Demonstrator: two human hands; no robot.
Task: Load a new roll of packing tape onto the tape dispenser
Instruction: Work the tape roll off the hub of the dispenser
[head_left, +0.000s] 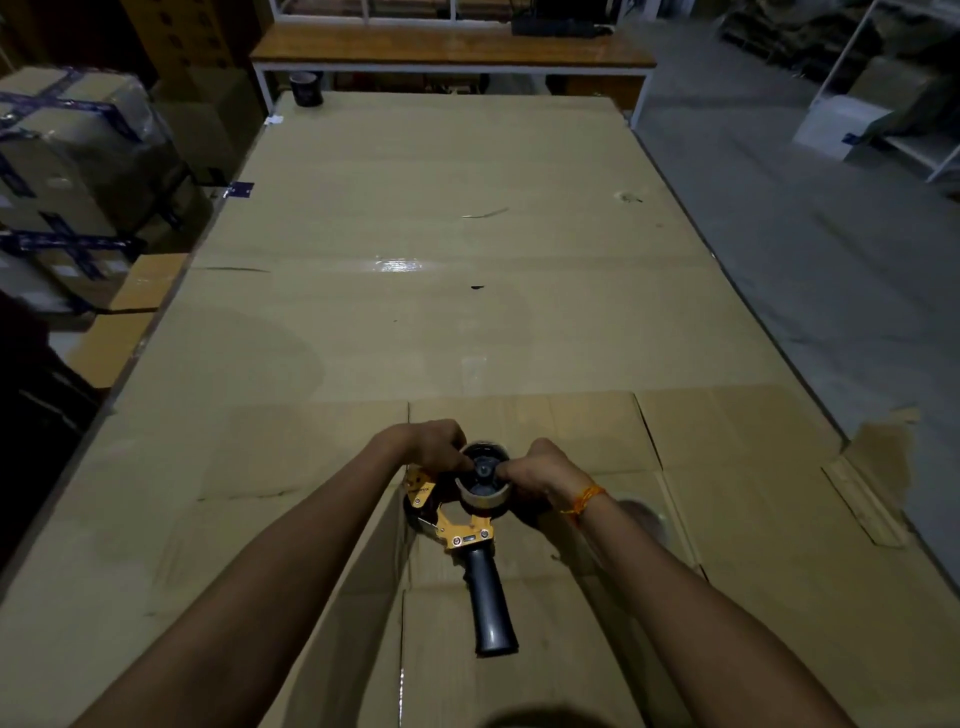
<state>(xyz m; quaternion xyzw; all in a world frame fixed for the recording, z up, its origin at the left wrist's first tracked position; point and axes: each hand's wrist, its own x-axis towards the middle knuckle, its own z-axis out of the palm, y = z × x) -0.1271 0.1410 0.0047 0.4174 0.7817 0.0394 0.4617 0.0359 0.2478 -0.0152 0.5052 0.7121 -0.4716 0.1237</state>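
The tape dispenser (470, 535) lies on its side on the cardboard-covered table, its yellow metal frame in the middle and its dark handle (491, 608) pointing toward me. A tape roll (485, 499) with a clear, shiny edge sits on the dispenser's dark hub. My left hand (431, 447) grips the roll and frame from the left, fingers curled at the hub. From the right, my right hand (540, 470), an orange thread on its wrist, holds the roll, with fingertips at the hub's centre. The hands hide part of the roll.
Flattened cardboard (441, 312) covers the long table. A dark tape roll (306, 88) stands at its far left corner. A second clear roll (647, 519) lies behind my right wrist. Taped boxes (67, 171) are stacked on the left; a wooden bench (452, 49) stands beyond.
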